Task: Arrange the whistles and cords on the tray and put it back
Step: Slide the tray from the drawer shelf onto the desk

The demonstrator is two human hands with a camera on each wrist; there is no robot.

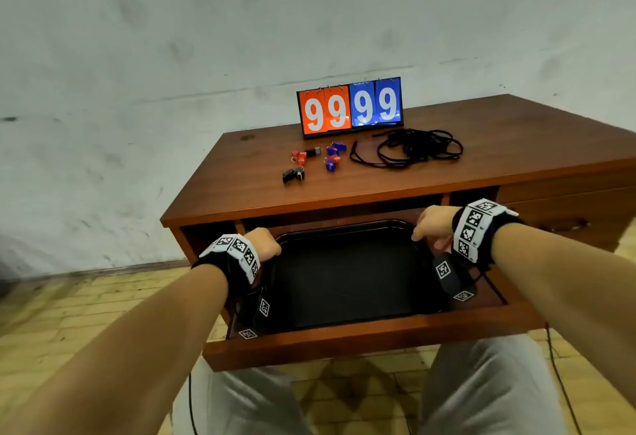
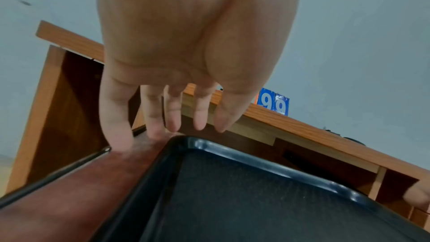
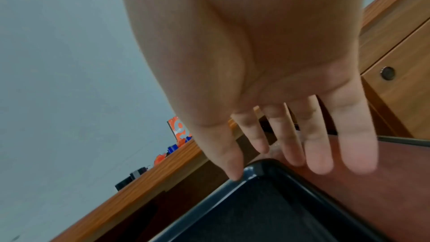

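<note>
**Both hands at the far corners of the tray in the drawer**

The black tray (image 1: pixel 344 283) lies flat in the pulled-out drawer (image 1: pixel 361 338) under the counter (image 1: pixel 499 145). The left hand (image 1: pixel 263 243) is at the tray's far left corner, its fingers (image 2: pixel 173 115) straight and slightly spread, hanging just above the rim and grasping nothing. The right hand (image 1: pixel 432 224) is at the far right corner; its fingers (image 3: pixel 318 154) are likewise loose and extended, the thumb tip touching the rim, the others over the drawer floor just outside the tray.

Beyond the fingers, on the counter top, the whistles (image 1: pixel 311 159) lie scattered in orange, blue and black, well apart from both hands. The black cords (image 1: pixel 413 147) sit in a loose tangle just beside them, ahead of the right fingers. Behind both stands a scoreboard (image 1: pixel 349 107) showing 99 in orange and 99 in blue.
</note>
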